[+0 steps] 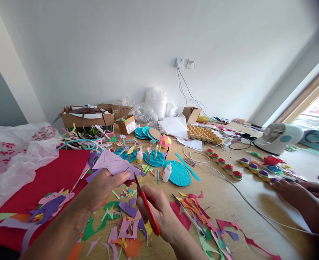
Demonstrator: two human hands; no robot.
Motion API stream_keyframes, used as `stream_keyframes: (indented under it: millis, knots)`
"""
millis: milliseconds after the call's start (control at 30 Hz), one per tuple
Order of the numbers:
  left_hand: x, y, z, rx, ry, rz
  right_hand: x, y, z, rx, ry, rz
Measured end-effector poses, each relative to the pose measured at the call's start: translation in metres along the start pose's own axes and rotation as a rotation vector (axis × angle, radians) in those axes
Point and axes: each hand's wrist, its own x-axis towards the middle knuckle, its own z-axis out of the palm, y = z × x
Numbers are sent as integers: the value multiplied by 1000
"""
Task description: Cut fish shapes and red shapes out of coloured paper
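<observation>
Pinched in my left hand (108,186) is a sheet of light purple paper (109,160) with drawn outlines on it. My right hand (158,209) is closed around red-handled scissors (148,211), whose blades meet the paper's right edge. Below both hands lie coloured paper scraps (128,227) in purple, green, orange and yellow. Small round coloured pieces (128,192) sit just under the paper. Further left, purple and pink paper cutouts (49,206) rest on a large red sheet (44,177).
Beyond my hands stand white glue bottles (167,173), a blue disc (179,174) and decorated blue bases (154,157). Another person's hands (292,193) are at the right, near painted egg-carton strips (257,169). A white fan (280,137) and a cable (237,187) lie right.
</observation>
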Motion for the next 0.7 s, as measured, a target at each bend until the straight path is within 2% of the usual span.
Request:
stream_keyframes:
  millis: [433, 700]
  knots:
    - [-2, 4, 1, 130, -72, 68, -2, -1, -1, -22, -6, -15]
    - [0, 1, 0, 127, -71, 41, -3, -1, -1, -5, -6, -17]
